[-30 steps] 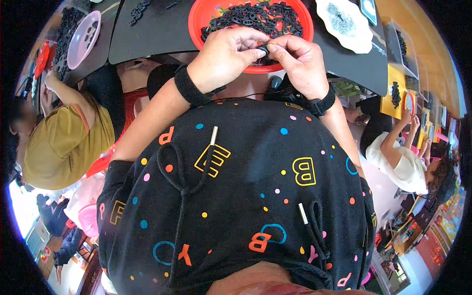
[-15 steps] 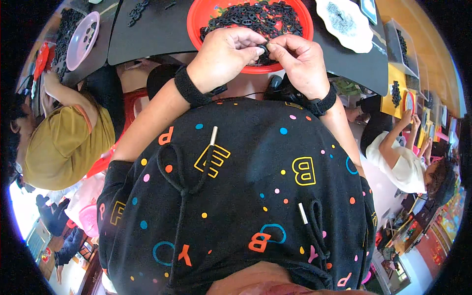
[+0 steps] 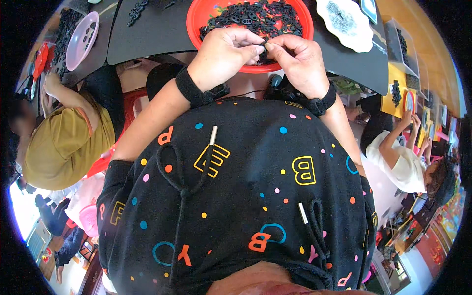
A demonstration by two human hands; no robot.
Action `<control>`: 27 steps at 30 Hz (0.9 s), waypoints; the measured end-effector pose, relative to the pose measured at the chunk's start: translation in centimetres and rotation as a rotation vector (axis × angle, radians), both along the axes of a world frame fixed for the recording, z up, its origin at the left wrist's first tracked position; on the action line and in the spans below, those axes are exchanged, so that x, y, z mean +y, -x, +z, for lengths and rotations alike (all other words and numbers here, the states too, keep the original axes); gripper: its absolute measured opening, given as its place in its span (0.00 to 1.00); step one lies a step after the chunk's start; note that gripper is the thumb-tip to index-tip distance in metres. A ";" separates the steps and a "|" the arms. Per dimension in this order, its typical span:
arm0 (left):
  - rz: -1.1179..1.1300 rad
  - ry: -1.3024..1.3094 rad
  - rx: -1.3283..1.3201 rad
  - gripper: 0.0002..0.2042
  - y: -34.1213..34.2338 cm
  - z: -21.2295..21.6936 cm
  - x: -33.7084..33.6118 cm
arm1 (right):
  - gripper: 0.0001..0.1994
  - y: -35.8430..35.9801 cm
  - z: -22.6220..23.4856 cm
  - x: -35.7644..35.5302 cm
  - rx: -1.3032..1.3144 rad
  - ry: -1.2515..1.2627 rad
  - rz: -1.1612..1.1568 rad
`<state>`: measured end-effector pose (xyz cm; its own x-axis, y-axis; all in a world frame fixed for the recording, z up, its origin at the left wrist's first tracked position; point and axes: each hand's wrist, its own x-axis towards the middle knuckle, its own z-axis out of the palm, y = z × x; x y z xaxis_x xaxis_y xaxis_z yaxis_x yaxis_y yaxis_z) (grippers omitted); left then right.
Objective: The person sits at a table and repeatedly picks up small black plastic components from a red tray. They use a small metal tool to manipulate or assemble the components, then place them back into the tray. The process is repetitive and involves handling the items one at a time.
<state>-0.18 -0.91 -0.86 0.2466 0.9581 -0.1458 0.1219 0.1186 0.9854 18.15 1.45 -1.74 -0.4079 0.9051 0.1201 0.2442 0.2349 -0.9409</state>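
A round red bowl (image 3: 199, 14) heaped with several small black plastic parts (image 3: 255, 17) sits on the dark table straight ahead. My left hand (image 3: 223, 54) and my right hand (image 3: 295, 61) meet over the bowl's near rim, fingertips pinched together on one small black part (image 3: 263, 47) held between them. Both wrists wear black bands. My black top with coloured letters and dots fills the lower view.
A pink bowl (image 3: 81, 34) with black parts stands far left and a white tray (image 3: 346, 22) far right. A person in a mustard top (image 3: 64, 142) sits at my left, another in white (image 3: 398, 157) at my right.
Both hands stay pinched together above the bowl's near rim; the fingers shifted only slightly on the small part.
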 end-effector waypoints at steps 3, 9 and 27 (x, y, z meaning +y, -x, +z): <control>0.050 0.019 -0.055 0.10 0.1 -0.3 0.2 | 0.06 0.2 -0.4 -0.1 0.010 -0.084 -0.050; 0.105 0.026 -0.148 0.10 0.2 -0.9 0.5 | 0.11 0.5 -0.5 -0.4 0.015 -0.150 -0.078; 0.066 0.062 -0.193 0.09 -0.1 -0.5 0.3 | 0.15 0.7 0.7 -0.3 -0.257 -0.601 -0.034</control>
